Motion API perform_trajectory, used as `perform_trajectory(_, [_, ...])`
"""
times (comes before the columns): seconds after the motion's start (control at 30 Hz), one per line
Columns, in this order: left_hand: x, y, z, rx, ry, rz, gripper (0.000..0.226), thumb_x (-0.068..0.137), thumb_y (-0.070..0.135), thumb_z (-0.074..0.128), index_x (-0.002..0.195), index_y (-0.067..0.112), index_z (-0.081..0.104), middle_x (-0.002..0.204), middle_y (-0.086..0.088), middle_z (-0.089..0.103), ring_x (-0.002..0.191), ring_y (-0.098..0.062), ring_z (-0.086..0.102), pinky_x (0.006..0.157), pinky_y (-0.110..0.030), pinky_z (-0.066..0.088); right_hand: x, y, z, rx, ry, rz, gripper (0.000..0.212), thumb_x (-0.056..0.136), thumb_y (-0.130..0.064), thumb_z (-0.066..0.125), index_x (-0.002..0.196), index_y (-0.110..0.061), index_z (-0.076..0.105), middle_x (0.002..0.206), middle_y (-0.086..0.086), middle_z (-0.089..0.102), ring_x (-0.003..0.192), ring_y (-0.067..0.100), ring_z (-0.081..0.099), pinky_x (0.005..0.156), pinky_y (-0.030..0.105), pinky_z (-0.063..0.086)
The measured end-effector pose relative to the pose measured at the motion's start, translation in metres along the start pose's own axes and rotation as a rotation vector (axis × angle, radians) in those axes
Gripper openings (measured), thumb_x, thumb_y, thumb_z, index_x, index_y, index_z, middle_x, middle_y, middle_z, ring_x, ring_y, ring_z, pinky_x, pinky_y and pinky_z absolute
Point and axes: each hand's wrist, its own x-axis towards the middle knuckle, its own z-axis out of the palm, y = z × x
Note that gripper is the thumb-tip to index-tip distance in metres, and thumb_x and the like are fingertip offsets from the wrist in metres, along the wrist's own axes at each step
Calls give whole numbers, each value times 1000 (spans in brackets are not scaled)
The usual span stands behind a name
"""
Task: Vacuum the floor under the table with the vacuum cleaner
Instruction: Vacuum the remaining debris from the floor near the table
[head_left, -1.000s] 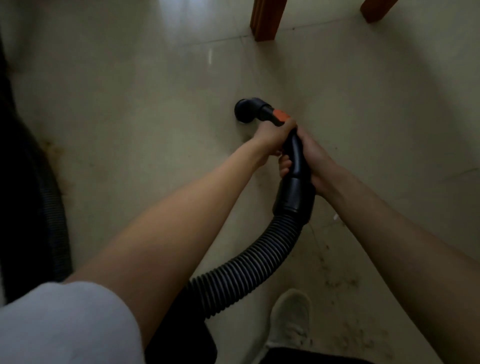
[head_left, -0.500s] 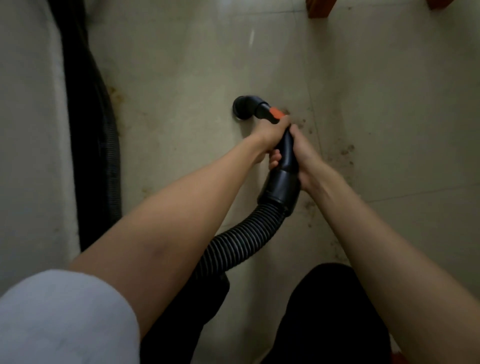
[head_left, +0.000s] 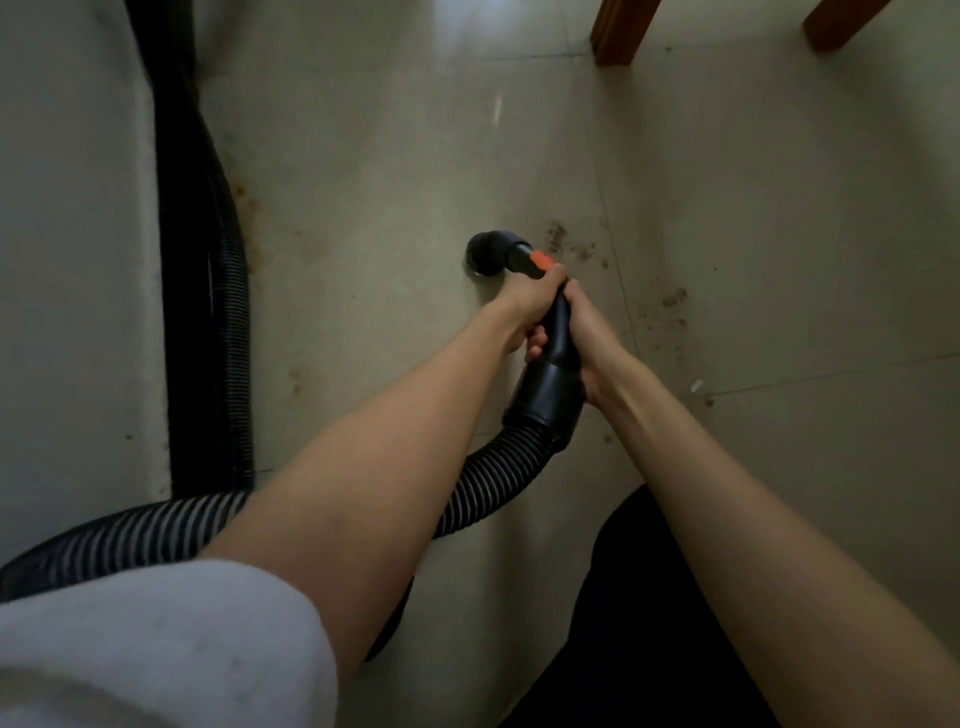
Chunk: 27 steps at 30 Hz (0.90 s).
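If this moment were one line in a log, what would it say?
both hands: left hand, right hand grip vacuum handle | nozzle on floor | dirt specks right of nozzle

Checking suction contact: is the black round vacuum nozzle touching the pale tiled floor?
Cannot tell. The head view shows the black round vacuum nozzle low over the pale tiled floor, but its dark mouth hides any gap.

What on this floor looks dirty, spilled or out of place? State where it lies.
Dark specks of dirt lie scattered on the pale floor tiles, right of the vacuum nozzle that both hands hold. A small white scrap lies farther right. Brownish stains edge the hose at left.
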Motion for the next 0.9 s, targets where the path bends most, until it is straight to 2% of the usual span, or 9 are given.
perform_trajectory(0.13, [3,-10,23,4,-61,-5,31,97,39,44,96,8,48,62,-7,46,26,-11,34,30,-11,28,2,4,-25,-36,42,-71,54,100,-54,31,89,-9,59,43,4,41,31,11,41,33,16,36])
perform_trajectory(0.23, [4,-18,34,20,-73,-18,33,96,39,44,95,7,49,63,-8,48,35,-16,37,30,-12,29,2,11,-36,-27,75,-87,55,100,-53,30,82,-8,55,45,4,39,30,10,40,31,15,34])
perform_trajectory(0.33, [2,-21,41,44,-90,-1,33,97,39,43,80,10,45,59,-7,46,31,-14,36,30,-12,28,0,13,-42,-12,93,-103,55,101,-51,29,80,-7,55,39,3,40,29,10,40,31,15,35])
perform_trajectory(0.47, [4,-18,43,32,-103,40,34,97,37,43,75,12,44,56,-5,44,24,-9,33,30,-11,26,-1,8,-41,-8,122,-133,54,101,-50,28,79,-8,53,36,2,40,27,10,39,31,14,34])
perform_trajectory(0.67, [10,-16,41,9,-113,76,32,97,35,46,95,3,49,58,-6,44,21,-6,32,28,-10,25,4,0,-39,-48,137,-139,52,101,-51,29,88,-10,58,38,2,42,29,10,41,33,15,36])
perform_trajectory(0.9, [20,-11,32,-11,-86,88,34,97,36,46,94,2,49,55,-5,43,21,-6,33,29,-10,25,7,-8,-28,-82,110,-145,51,102,-50,28,87,-9,56,37,2,43,29,11,42,34,14,37])
